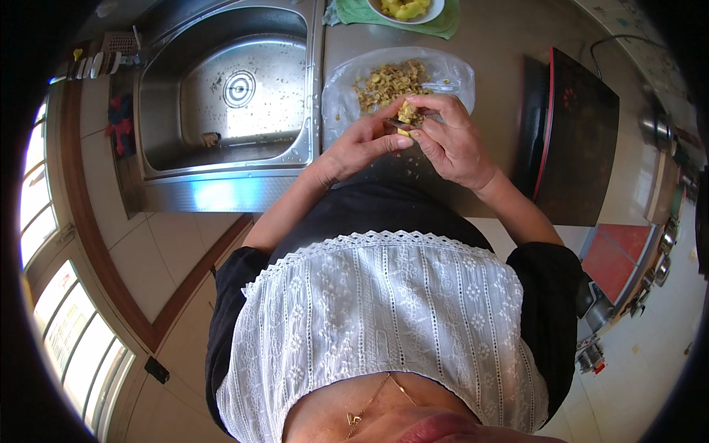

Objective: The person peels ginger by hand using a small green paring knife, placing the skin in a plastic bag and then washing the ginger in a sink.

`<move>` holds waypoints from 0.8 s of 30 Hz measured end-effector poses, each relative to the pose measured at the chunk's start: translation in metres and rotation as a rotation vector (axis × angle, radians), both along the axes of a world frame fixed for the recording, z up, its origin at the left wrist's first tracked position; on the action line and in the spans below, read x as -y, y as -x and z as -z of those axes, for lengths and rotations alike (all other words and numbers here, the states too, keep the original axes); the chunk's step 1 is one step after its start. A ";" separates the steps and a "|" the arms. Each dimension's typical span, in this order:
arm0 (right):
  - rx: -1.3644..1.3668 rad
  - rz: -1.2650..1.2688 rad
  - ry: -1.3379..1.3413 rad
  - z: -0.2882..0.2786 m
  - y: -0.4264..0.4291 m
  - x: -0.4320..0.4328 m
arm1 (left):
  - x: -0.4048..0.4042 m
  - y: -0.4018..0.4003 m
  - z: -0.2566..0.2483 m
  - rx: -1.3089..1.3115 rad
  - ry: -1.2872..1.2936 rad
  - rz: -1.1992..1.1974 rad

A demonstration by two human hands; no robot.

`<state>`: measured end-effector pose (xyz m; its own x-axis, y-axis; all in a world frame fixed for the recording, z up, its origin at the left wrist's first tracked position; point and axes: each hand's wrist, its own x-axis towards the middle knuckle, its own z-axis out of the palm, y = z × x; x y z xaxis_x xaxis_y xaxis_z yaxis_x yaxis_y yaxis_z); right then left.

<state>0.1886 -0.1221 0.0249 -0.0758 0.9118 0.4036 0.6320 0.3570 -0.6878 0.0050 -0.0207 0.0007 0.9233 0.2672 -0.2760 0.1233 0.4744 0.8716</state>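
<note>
Above the counter edge, both hands meet around a knobby, pale yellow piece of ginger root. My left hand pinches it between the fingers and thumb. My right hand has its fingertips against the ginger's top and side. A small dark metal blade lies across the root, its near end by my right thumb; most of its grip is hidden by the fingers. Just beyond, brownish-yellow peelings are heaped on a clear plastic bag spread flat.
A stainless sink with scattered scraps and a brown lump is at left. At the back, a white bowl of yellow pieces rests on a green cloth. A black flat-topped appliance stands at right, with a cable behind.
</note>
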 end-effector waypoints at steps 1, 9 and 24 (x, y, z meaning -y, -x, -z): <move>0.010 -0.010 -0.007 0.000 0.000 0.000 | 0.000 0.000 -0.001 -0.007 -0.036 0.002; 0.058 -0.008 -0.044 0.012 -0.005 0.000 | 0.002 0.000 0.011 0.093 0.280 0.028; 0.003 -0.037 -0.030 0.022 -0.003 -0.004 | 0.008 0.000 0.020 0.160 0.454 0.059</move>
